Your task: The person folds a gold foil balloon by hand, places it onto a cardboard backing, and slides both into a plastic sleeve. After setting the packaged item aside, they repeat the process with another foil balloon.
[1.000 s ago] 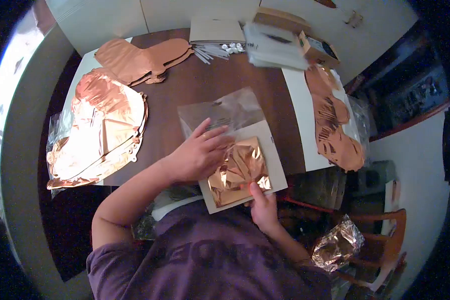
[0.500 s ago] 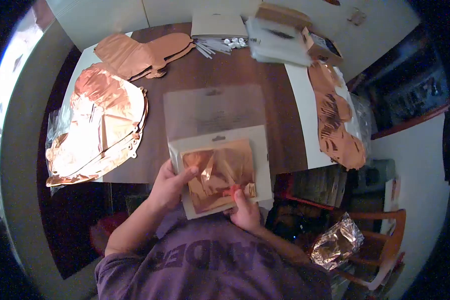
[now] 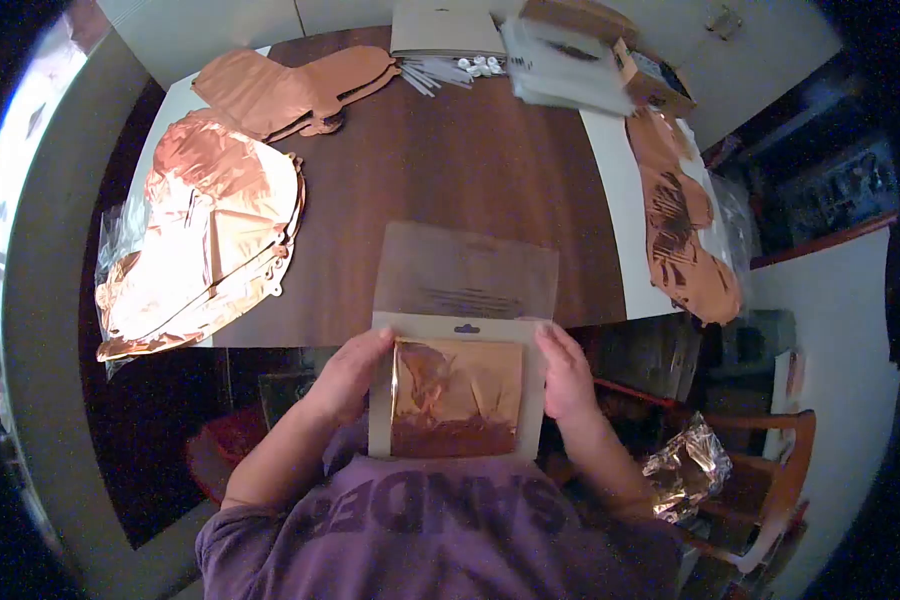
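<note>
Between my two hands is a clear plastic sleeve (image 3: 465, 265) holding a pale card (image 3: 530, 400) with a hang hole at its top. On the card lies a folded copper-coloured foil balloon (image 3: 470, 395). My left hand (image 3: 355, 375) grips the upper left side of the package, thumb near the card's corner. On the opposite side, my right hand (image 3: 567, 375) holds the edge with the thumb on top. The sleeve's open flap stands out beyond the card, toward the table (image 3: 450, 190). The package's lower end is close to my shirt.
Flat copper foil balloons (image 3: 210, 230) lie piled on the left, with further foil balloons (image 3: 675, 220) along the right edge. At the back are white sticks (image 3: 430, 75), small white rolls (image 3: 482, 66), a stack of clear sleeves (image 3: 565, 65) and an open box (image 3: 655, 80). A chair (image 3: 790, 470) bearing crumpled foil stands right.
The package has come lower, closer to my body, and straightened. My hands have shifted from its front to its two side edges, and the foil inside lies flatter on the card.
</note>
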`<state>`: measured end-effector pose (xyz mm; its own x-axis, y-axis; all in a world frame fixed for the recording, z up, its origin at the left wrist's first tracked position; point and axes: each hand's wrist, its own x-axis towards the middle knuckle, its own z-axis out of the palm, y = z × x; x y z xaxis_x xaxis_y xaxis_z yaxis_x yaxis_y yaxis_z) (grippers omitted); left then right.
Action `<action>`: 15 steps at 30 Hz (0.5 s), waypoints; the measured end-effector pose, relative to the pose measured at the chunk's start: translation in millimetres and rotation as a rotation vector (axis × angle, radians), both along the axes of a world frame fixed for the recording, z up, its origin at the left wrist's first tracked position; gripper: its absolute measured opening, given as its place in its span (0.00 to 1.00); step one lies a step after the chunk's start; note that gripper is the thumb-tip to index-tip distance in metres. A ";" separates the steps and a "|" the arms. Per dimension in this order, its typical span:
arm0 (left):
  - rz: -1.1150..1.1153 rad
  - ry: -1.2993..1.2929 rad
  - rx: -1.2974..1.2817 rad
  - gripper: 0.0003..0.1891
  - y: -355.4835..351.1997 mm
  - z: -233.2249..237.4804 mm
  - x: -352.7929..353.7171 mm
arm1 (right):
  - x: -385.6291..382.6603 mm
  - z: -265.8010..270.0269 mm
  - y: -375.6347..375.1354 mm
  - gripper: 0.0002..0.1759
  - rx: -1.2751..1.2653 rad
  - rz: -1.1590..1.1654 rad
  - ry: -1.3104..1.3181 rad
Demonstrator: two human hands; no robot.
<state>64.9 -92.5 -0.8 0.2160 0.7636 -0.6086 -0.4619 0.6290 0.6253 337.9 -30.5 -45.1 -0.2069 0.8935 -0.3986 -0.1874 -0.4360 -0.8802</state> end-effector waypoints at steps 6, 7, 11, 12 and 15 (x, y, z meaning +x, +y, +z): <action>-0.167 0.400 0.117 0.23 -78.6 -14.0 -3.8 | 18.5 19.9 -63.0 0.23 -0.146 0.228 -0.433; -0.146 0.318 0.113 0.23 -82.3 -19.1 -6.3 | 21.4 19.6 -70.5 0.23 -0.188 0.233 -0.423; 0.004 -0.022 0.116 0.26 -80.5 -13.0 -7.3 | 29.5 19.2 -80.7 0.24 -0.047 0.207 -0.416; -0.013 0.017 0.169 0.29 -68.1 -7.1 -5.8 | 22.8 29.3 -63.2 0.26 -0.021 0.138 -0.286; 0.014 -0.103 0.187 0.35 -52.3 -20.6 -4.8 | 6.9 60.9 -35.4 0.32 0.428 0.133 -0.596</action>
<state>60.1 -144.8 -21.4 0.2581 0.8646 -0.4310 -0.5370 0.4993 0.6800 344.7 -65.9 15.8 -0.1820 0.9782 -0.1001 0.4055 -0.0181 -0.9139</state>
